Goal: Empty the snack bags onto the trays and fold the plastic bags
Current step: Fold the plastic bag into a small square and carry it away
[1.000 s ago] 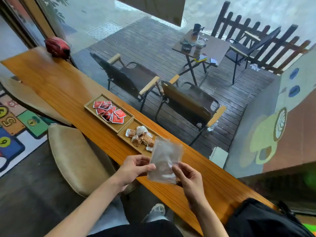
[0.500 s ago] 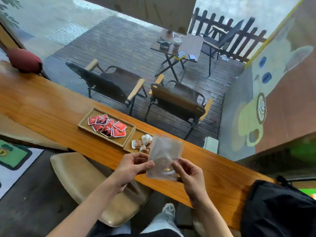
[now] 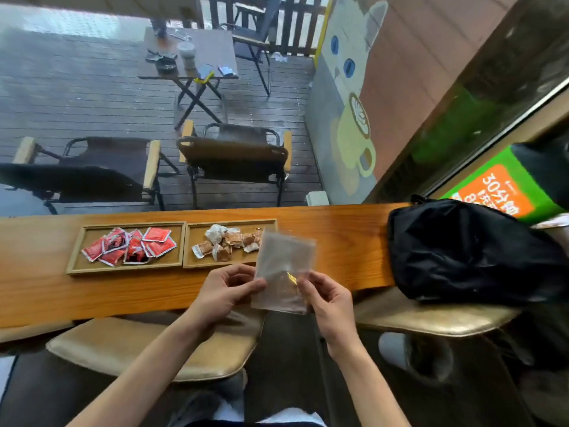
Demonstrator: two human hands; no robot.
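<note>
You've got the clear plastic bag (image 3: pixel 283 269) up in both hands, just above the near edge of the wooden counter (image 3: pixel 345 241). Your left hand (image 3: pixel 226 291) pinches the bag's left edge w/ thumb and forefinger; the other fingers are curled loosely behind. Your right hand (image 3: pixel 328 298) pinches the right edge near the bottom, fingers curled round it. The bag stands roughly upright, tilted a bit to the right, and looks almost empty; a small yellow glint shows low inside, too small to tell what it is. Its top corner overlaps the right end of the right tray (image 3: pixel 215 263) from your viewpoint.

On the counter, 2 wooden trays sit side by side, touching. The left tray (image 3: pixel 92 268) holds a pile of red packets (image 3: pixel 132 246); the right one holds brown-and-white wrapped snacks (image 3: pixel 226 241). A black bag (image 3: pixel 462 251) lies on the counter well to your right. Tan stool seats (image 3: pixel 129 346) sit under the counter. Thru the window: folding chairs and a small table on a deck.
</note>
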